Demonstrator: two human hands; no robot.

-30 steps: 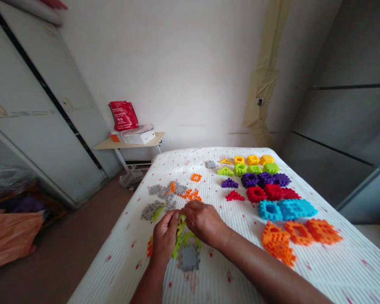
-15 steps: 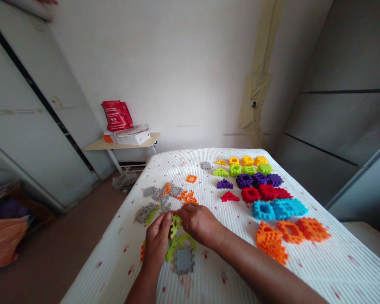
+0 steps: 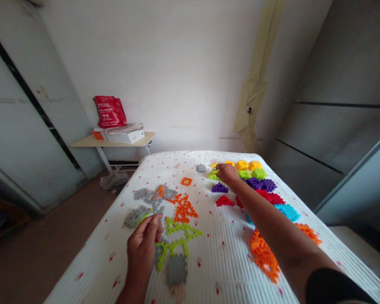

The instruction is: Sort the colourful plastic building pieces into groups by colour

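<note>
Head view, looking down over a bed (image 3: 234,261) with a white ribbed cover. Reaching far out with the right hand (image 3: 228,172), fingers bent down beside the yellow triangle (image 3: 214,165) and the green triangle (image 3: 213,174); cannot tell whether gripping either one. Holding the left hand (image 3: 144,240) much nearer, at the left, with fingers curled and thumb against them; cannot tell whether anything is pinched inside. Near that left hand, spread flat on the cover: light green pieces (image 3: 187,230), a gray square (image 3: 177,270), orange pieces (image 3: 184,211) and gray pieces (image 3: 137,216). Farther back, well apart from these, an orange frame (image 3: 186,184) and a lone gray piece (image 3: 201,168).

Laid out in colored rows to the right: yellow blocks (image 3: 255,165), green blocks (image 3: 259,173), purple blocks (image 3: 267,184), red blocks (image 3: 274,196), blue blocks (image 3: 289,212) and orange blocks (image 3: 264,255), partly covered by the right forearm. Just left of the rows, a purple triangle (image 3: 220,188) and a red triangle (image 3: 224,201). Beyond the bed, on a side table (image 3: 82,142), a red bag (image 3: 110,111) and a white box (image 3: 126,136).
</note>
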